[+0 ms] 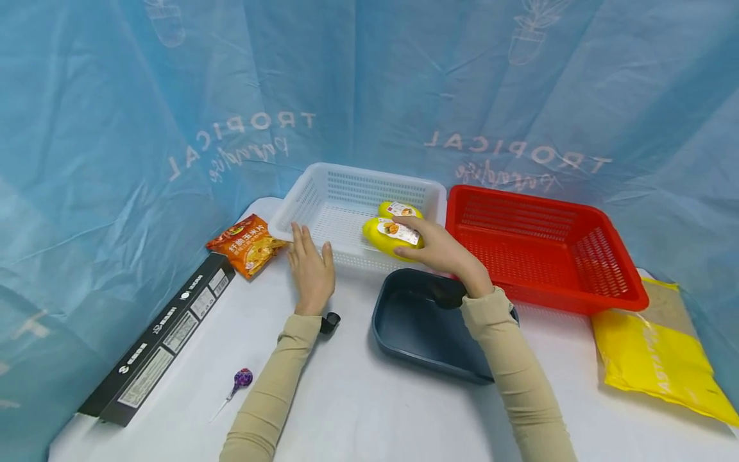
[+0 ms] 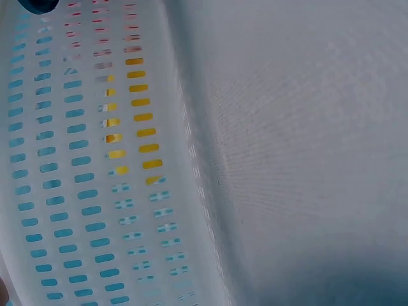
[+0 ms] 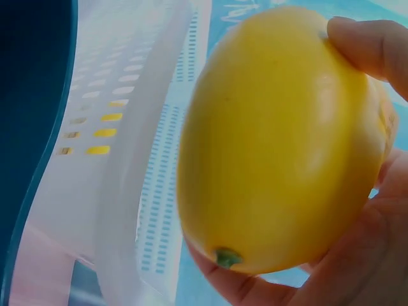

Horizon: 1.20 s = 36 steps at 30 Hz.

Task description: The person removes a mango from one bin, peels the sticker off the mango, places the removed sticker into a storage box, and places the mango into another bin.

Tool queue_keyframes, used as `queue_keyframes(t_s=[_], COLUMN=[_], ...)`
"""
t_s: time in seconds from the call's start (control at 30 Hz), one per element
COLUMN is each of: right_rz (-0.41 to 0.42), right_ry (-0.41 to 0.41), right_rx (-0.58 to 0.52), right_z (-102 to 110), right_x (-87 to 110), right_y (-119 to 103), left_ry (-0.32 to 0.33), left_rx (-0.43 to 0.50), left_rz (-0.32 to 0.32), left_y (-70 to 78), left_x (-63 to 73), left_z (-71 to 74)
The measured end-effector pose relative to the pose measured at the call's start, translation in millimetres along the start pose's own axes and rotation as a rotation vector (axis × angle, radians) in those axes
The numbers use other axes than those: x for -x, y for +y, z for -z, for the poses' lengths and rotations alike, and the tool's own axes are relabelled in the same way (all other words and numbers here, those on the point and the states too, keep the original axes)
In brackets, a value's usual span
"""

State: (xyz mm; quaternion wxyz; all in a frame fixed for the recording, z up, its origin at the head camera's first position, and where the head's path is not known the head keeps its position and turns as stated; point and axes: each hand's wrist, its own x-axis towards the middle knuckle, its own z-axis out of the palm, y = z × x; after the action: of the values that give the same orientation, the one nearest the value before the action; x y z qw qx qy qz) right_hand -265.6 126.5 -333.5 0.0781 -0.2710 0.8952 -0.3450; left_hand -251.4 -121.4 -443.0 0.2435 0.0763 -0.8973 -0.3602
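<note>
In the head view, my right hand [image 1: 441, 251] grips a yellow lemon-shaped item [image 1: 376, 238] with a white label, over the front right part of the white basket [image 1: 375, 174]. A similar yellow item [image 1: 385, 208] lies behind it inside the basket. The right wrist view shows the held item [image 3: 274, 146] up close, with a small green nub at one end, between thumb and fingers. My left hand [image 1: 312, 273] has its fingers extended at the basket's front left rim. Only the basket's slotted wall [image 2: 169, 121] and the tabletop show clearly in the left wrist view.
A red basket [image 1: 620, 282] stands right of the white one, and a dark blue tray [image 1: 433, 362] sits in front. To the left are an orange snack bag [image 1: 248, 247], a long black box [image 1: 167, 330] and a lollipop [image 1: 242, 377]. A yellow package [image 1: 652, 353] lies far right.
</note>
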Motion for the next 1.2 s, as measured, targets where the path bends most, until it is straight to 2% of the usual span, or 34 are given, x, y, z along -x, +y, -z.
queue_keyframes(t_s=[0.13,0.37,0.67,1.2], right_rz=[-0.015,0.009,0.005,0.073], right_ry=[0.008,0.013,-0.013,0.01], right_rx=[-0.028,-0.045,-0.048,-0.083], right_z=[-1,-7,-9,-27], right_x=[10.4,29.1,64.0,114.7], right_y=[2,5,5,10], left_ry=[-0.001,0.003,0.004,-0.005], left_rx=[0.007,0.028,0.032,0.076], left_rz=[-0.005,-0.006,-0.006,-0.011], left_y=[-0.3,1.4,0.9,3.2], left_x=[0.3,0.4,1.5,5.1], left_z=[-1.0,0.2,-1.3,-2.2])
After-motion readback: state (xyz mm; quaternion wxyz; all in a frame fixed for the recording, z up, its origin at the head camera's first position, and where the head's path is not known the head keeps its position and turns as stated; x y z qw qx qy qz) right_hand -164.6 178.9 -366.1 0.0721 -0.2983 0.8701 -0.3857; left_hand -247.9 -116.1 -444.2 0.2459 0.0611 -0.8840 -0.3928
